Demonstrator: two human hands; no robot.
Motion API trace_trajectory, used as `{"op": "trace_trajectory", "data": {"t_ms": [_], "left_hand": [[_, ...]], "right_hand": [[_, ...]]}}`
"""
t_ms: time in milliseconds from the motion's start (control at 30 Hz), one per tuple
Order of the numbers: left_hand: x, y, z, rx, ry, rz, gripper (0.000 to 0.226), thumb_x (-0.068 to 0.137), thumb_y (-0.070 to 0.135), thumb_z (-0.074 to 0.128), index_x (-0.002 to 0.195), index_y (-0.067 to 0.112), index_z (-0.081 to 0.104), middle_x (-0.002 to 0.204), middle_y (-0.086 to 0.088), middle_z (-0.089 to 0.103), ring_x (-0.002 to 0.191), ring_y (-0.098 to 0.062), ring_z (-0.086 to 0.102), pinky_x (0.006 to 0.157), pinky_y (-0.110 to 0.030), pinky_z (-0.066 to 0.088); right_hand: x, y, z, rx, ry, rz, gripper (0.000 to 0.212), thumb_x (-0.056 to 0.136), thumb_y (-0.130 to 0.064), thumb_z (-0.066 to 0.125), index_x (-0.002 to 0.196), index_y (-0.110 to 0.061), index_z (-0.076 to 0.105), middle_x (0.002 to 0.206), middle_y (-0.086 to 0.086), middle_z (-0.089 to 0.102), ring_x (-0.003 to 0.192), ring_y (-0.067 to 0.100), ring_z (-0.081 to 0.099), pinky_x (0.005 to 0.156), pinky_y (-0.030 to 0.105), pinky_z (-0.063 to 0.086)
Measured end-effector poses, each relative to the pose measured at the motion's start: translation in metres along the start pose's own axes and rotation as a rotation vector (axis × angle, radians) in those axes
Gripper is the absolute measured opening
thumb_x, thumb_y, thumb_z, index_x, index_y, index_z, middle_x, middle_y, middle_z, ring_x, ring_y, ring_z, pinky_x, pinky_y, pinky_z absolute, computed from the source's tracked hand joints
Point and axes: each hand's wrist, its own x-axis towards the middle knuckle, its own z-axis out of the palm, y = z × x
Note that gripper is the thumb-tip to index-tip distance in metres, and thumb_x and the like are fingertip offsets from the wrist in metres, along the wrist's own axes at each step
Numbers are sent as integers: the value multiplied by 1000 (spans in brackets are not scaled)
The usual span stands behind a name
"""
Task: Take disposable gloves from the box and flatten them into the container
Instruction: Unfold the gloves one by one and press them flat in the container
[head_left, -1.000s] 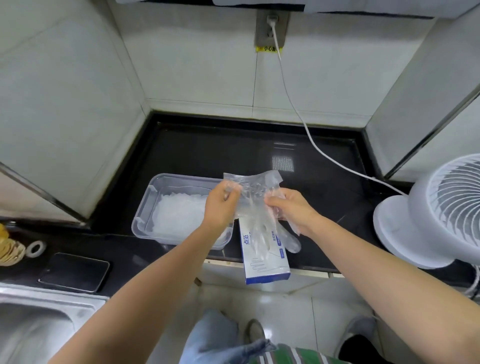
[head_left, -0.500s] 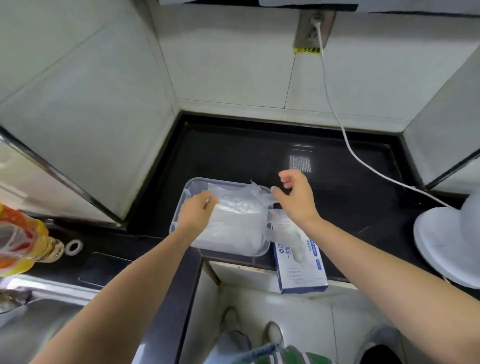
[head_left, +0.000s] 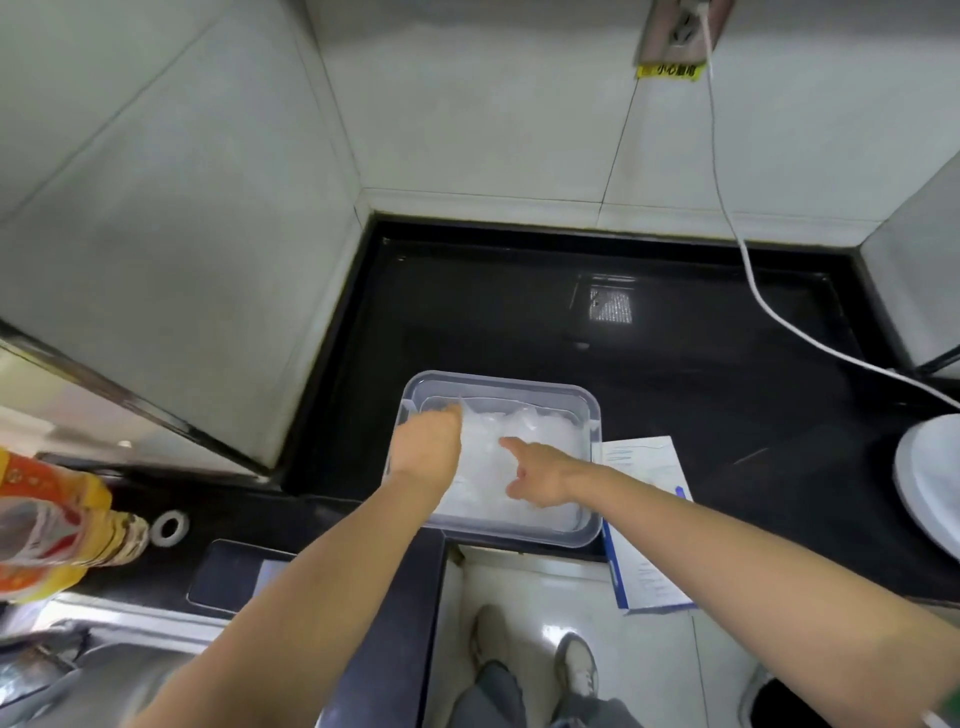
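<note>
Hiding fingertips, left hand (head_left: 427, 448) touches gloves (head_left: 543, 431).

You face a corner recess lined with pale grey wall tiles (head_left: 218, 208), with a glossy black counter (head_left: 519, 322) at its foot. High on the back wall is a socket (head_left: 680, 26) with a yellow label (head_left: 670, 70) under it. A white cable (head_left: 727, 218) drops from it and runs right across the counter. A steel sink (head_left: 78, 675) sits at your lower left. The floor (head_left: 649, 670) below you is light, glossy tile. The white round shape (head_left: 930, 483) at the right edge is probably a fan base.
</note>
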Motion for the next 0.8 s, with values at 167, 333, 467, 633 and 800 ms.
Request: {"op": "trace_trajectory", "data": {"t_ms": [167, 333, 467, 633, 800], "left_hand": [[2, 24, -1, 43, 162, 104, 51, 85, 2, 63, 130, 10, 40, 126, -11, 44, 111, -22, 49, 89, -28, 45], [14, 36, 20, -230, -236, 3, 46, 91, 15, 61, 135, 12, 46, 125, -10, 58, 111, -25, 59, 86, -29, 49], [14, 20, 41, -361, -440, -50, 61, 90, 23, 65, 141, 19, 33, 137, -11, 45, 121, -28, 49, 99, -34, 45], [13, 16, 47, -411, -459, -48, 79, 87, 18, 69, 147, 28, 18, 141, -12, 40, 121, -28, 49, 100, -36, 46], [8, 18, 55, -231, -534, -47, 99, 90, 19, 63, 152, 35, -12, 156, -14, 18, 132, -32, 39, 105, -42, 43]], "right_hand": [[8, -5, 12, 103, -9, 36, 81, 98, -22, 52, 158, -27, -2, 124, 12, 56, 103, 26, 63, 93, 37, 53], [8, -2, 14, 176, -20, 68, 79, 99, -20, 52, 158, -26, -1, 132, 12, 55, 109, 25, 60, 88, 31, 51], [4, 3, 11, 269, 137, 157, 62, 101, -22, 50, 154, -17, 19, 142, 11, 46, 122, 28, 52, 82, 26, 51], [11, 6, 13, 387, 196, 29, 34, 100, -16, 50, 134, -18, 55, 125, 2, 54, 113, 22, 54, 98, 30, 48], [19, 8, 17, 375, 153, 203, 74, 101, -25, 50, 158, -22, 2, 163, 2, 5, 134, 33, 41, 92, 36, 56]]}}
